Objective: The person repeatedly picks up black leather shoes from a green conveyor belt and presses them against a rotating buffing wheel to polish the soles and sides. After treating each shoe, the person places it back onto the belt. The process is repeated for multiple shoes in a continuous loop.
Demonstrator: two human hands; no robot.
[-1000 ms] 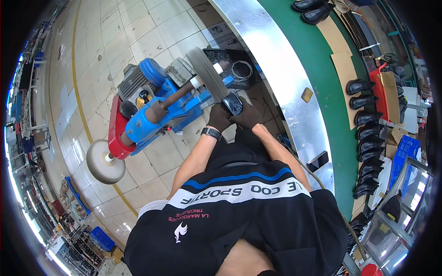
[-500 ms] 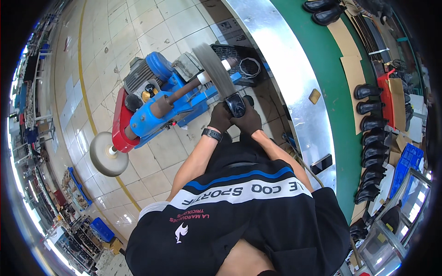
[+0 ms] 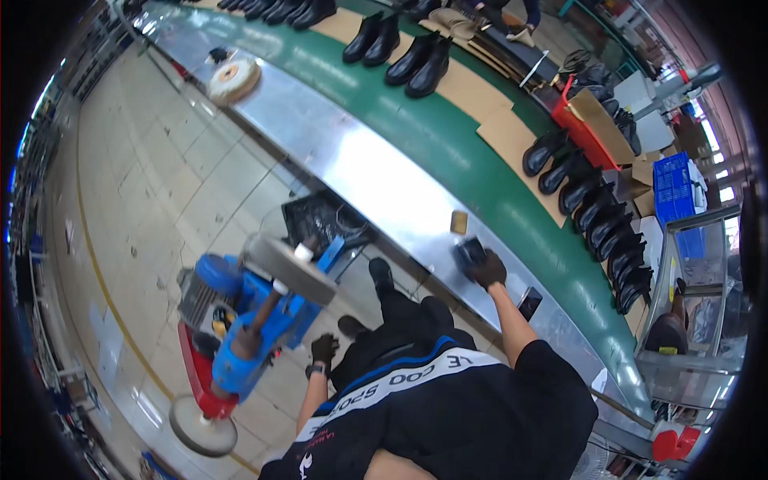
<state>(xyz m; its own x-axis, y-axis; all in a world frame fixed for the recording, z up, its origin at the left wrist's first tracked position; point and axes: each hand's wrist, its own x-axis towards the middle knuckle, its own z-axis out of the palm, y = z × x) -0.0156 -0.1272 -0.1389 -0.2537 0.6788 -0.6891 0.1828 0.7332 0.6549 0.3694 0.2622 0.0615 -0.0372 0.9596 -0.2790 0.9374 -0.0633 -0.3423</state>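
Note:
At the metal ledge on the right, my right hand (image 3: pixel 489 270), in a dark glove, is closed on a shiny black shoe (image 3: pixel 467 254). The shoe is blurred, and I cannot tell whether it touches the ledge. My left hand (image 3: pixel 324 349), gloved too, hangs low beside the polishing machine (image 3: pixel 238 356), its fingers loosely bent and apart with nothing in them. A grey buffing wheel (image 3: pixel 290 269) sits on the machine's shaft, ahead of that hand. Just beyond the shoe, a tan block (image 3: pixel 458 222) lies on the metal ledge (image 3: pixel 352 156).
Black boots (image 3: pixel 416 64) and several black shoes (image 3: pixel 596 204) stand along the green bench (image 3: pixel 416 148). A phone (image 3: pixel 529 303) lies near my right wrist. A white round wheel (image 3: pixel 234 80) rests at the ledge's far end. Below the ledge is a black crate (image 3: pixel 308 220).
My body has turned right. My right hand has carried the black shoe from the buffing wheel to the metal ledge. My left hand has let go of the shoe and dropped beside the machine.

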